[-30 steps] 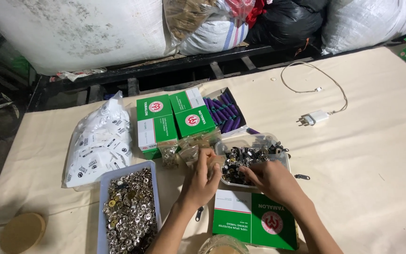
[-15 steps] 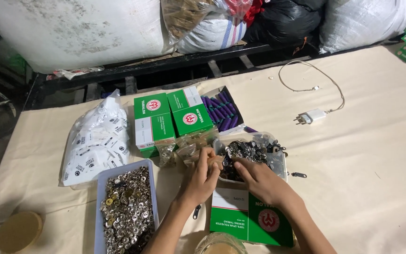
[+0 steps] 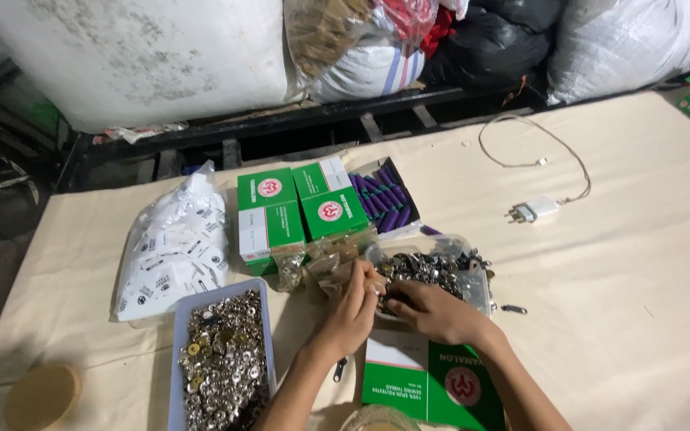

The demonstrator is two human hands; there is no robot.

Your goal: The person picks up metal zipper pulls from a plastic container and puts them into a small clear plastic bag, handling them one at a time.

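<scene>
Both hands meet at the near rim of a clear container [image 3: 473, 291] heaped with dark metal fasteners [image 3: 425, 267]. The left hand [image 3: 350, 315] has its fingers curled together, pinching something small at the fingertips; what it is, I cannot tell. The right hand [image 3: 433, 311] lies half-closed, palm down, fingertips among the fasteners. The container sits mid-table, crowded by green boxes [image 3: 297, 209] behind, a flat green box [image 3: 433, 387] in front and a tray of silver snaps [image 3: 221, 359] to the left. Bare cream cloth [image 3: 632, 303] opens to the right.
</scene>
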